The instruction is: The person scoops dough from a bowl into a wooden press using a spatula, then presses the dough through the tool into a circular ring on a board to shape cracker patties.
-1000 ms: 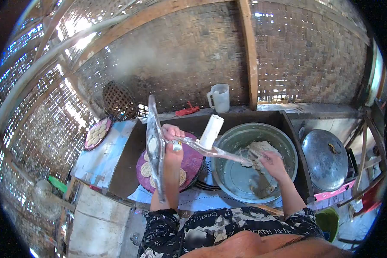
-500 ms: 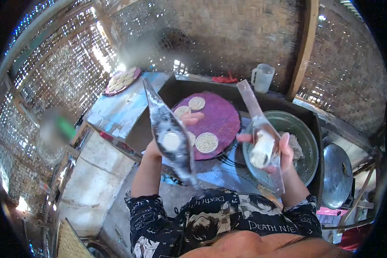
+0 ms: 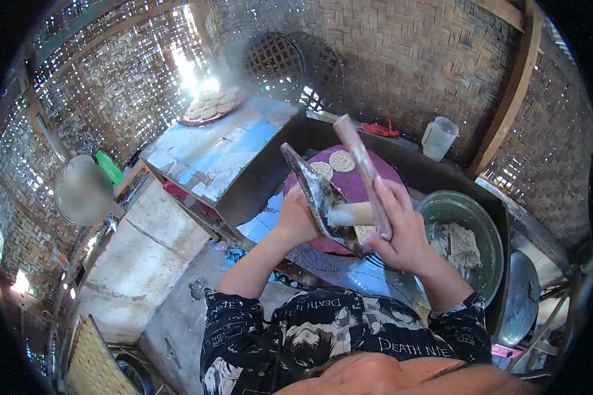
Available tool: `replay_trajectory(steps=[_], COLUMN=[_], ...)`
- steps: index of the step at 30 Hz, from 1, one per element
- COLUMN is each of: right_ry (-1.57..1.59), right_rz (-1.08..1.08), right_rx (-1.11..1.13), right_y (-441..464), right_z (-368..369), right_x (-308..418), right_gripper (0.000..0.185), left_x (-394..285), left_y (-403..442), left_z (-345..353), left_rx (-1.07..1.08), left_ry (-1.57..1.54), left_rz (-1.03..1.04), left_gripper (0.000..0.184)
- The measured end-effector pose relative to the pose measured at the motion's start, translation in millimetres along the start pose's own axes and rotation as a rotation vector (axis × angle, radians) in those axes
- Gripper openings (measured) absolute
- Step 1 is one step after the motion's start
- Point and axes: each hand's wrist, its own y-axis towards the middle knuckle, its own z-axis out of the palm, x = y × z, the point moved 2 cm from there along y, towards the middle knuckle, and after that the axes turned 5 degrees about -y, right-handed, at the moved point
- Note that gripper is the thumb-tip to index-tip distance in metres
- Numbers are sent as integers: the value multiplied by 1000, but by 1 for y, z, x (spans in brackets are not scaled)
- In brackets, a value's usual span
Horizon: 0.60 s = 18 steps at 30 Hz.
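Note:
My left hand (image 3: 298,216) is closed around a dark wooden press board (image 3: 311,187), tilted and smeared with white. My right hand (image 3: 405,230) grips the flat bar of a wooden plunger (image 3: 353,214). The plunger's pale round end meets the middle of the board; how deep it sits in it I cannot see. Both pieces are over a round purple tray (image 3: 381,170), which bears flat discs of pressed dough strands (image 3: 341,160), partly hidden by the tools. To the right, a green basin (image 3: 496,227) holds a lump of pale dough (image 3: 463,245).
A tray of several pale discs (image 3: 212,105) sits on a blue-white tabletop (image 3: 224,148) at the back left. Behind the basin stand a clear plastic jug (image 3: 439,139) and a red bag (image 3: 380,129). A metal lid (image 3: 519,296) lies to the right, near a woven wall.
My hands have come together over the purple tray. The plunger has moved left from above the basin, and its round end now meets the board. The view has shifted.

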Motion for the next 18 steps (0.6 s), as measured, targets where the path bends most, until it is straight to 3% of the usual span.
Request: replay_trajectory(steps=[3, 4, 7, 10, 13, 14, 15, 17, 18], right_ry=[-35, -39, -13, -27, 389, 610, 467, 182, 84], right_rz=[-2, 18, 101, 155, 128, 404, 490, 649, 655], right_rx=[28, 40, 66, 139, 111, 87, 165, 326, 370], right_y=[11, 12, 14, 28, 34, 27, 20, 0, -14], right_z=[12, 20, 44, 52, 53, 52, 53, 57, 64], right_x=[3, 0, -9, -25, -58, -64, -75, -104, -116], right_gripper=[76, 76, 76, 77, 80, 70, 61, 45, 36], left_x=[9, 12, 22, 53, 82, 98, 110, 121, 126], left_y=[3, 6, 12, 16, 4, -10, -25, -38, -44], left_z=[4, 6, 25, 52, 60, 68, 72, 54, 49], left_rx=[-84, 3, -42, 33, 19, -45, -113, 35, 35], left_ry=[-88, -73, -285, -381, -542, -805, -1067, -1630, -1726], left_rz=[30, -29, -55, -190, -204, -181, -163, -770, -904], left_gripper=[35, 40, 55, 55, 59, 58, 57, 71, 69])
